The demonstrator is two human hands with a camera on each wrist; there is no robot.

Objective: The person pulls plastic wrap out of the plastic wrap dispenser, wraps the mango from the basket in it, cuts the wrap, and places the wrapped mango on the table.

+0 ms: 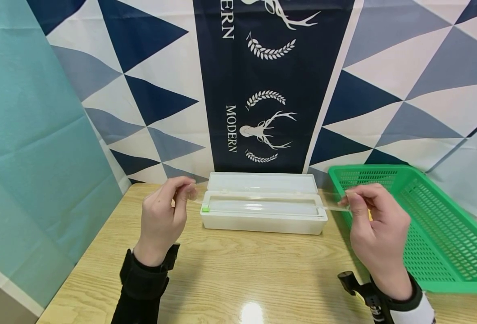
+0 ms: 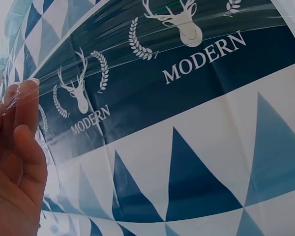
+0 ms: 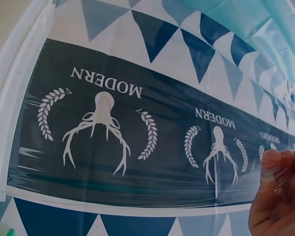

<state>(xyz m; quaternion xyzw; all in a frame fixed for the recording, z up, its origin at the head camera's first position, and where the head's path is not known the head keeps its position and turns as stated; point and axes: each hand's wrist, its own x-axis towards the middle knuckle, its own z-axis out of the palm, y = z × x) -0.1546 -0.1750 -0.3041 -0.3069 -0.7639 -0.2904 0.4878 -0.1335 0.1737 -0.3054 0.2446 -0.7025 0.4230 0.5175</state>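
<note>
A strip of clear cling film is stretched taut between my two hands, level with the back part of a white film dispenser. My left hand pinches its left end between thumb and fingertips. At the other end my right hand pinches the film the same way. In the left wrist view the see-through film runs off from the fingertips in creased lines. The dispenser's lid stands raised at the back, and a small green slider sits at its left front corner.
A green perforated basket stands on the right, partly behind my right hand; a bit of something yellow shows there. The wooden table meets a patterned cloth at the back.
</note>
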